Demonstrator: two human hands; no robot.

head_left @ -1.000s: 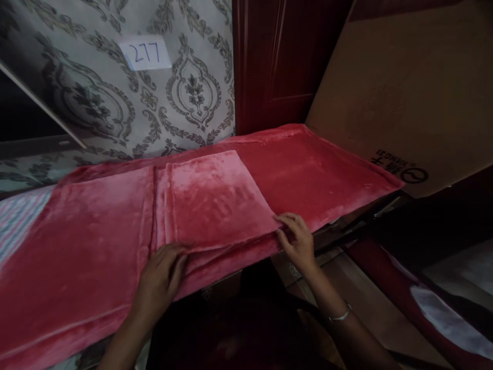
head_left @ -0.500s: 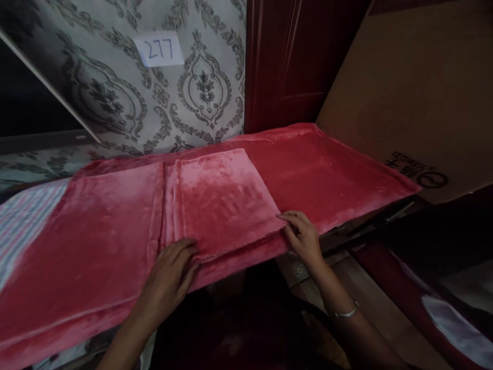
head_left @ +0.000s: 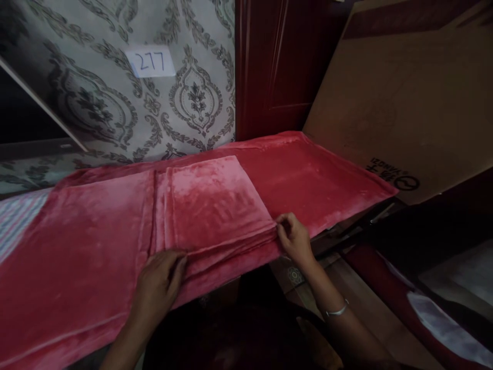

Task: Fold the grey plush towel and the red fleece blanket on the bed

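Observation:
A red plush blanket point(head_left: 308, 180) is spread over a long surface, with a folded panel point(head_left: 215, 200) of the same cloth lying in its middle. At the panel's near right corner, my right hand point(head_left: 296, 239) pinches the edge between thumb and fingers, with a bracelet on its wrist. My left hand point(head_left: 159, 280) is at the near left corner, its fingers curled over the cloth edge and its thumb close by. Between the hands the near edge shows several layers, slightly lifted and creased. The undersides of both fingertips are hidden.
A paper marked 277 point(head_left: 151, 61) is on the patterned wallpaper point(head_left: 196, 103) behind. A large cardboard box point(head_left: 377, 103) stands at the right beside a dark red door panel point(head_left: 273, 61). Striped cloth point(head_left: 19, 218) shows at the left.
The panel's near edge has risen a little, showing more layers between my hands. My right hand has closed more tightly at the corner. The whole view has shifted slightly.

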